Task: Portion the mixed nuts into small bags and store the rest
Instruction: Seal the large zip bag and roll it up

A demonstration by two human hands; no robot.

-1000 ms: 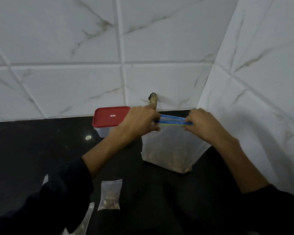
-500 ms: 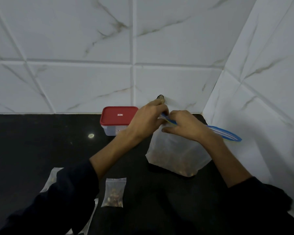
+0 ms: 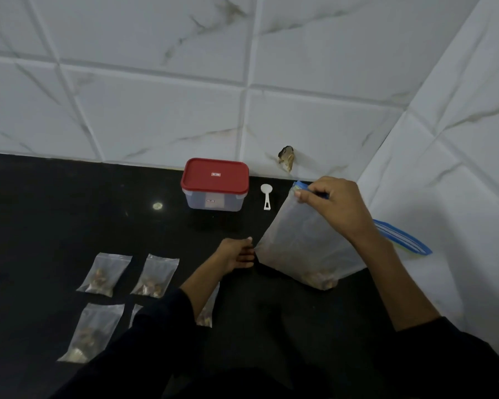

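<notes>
White marble-look tiles (image 3: 162, 110) line the corner where two walls meet, and below them runs a glossy black counter (image 3: 55, 214). A chipped hole in the tile (image 3: 286, 160) shows just above the counter's back edge. Against that back wall stands a clear plastic container (image 3: 213, 200) with its red lid (image 3: 215, 175) pressed on, and just to its right a small white scoop (image 3: 266, 195) lies flat with its bowl toward the wall. Near the corner, the person's right hand (image 3: 333, 207) pinches the blue zip strip at the top of a large zip bag (image 3: 303, 246), fingers curled around the strip, so the bag hangs tilted with its lower end resting on the counter; a small heap of mixed nuts (image 3: 320, 277) sits in that bottom corner. The far end of the blue strip sticks out to the right beyond the wrist. The left hand (image 3: 236, 254) lies low by the bag's left edge, fingertips touching the plastic; whether it actually grips the bag I cannot tell. To the left, well apart from the big bag, small filled bags (image 3: 103, 275) lie flat in two rows on the counter, each with a cluster of nuts at its lower end. Two more are partly hidden under the dark left sleeve (image 3: 156, 326).
</notes>
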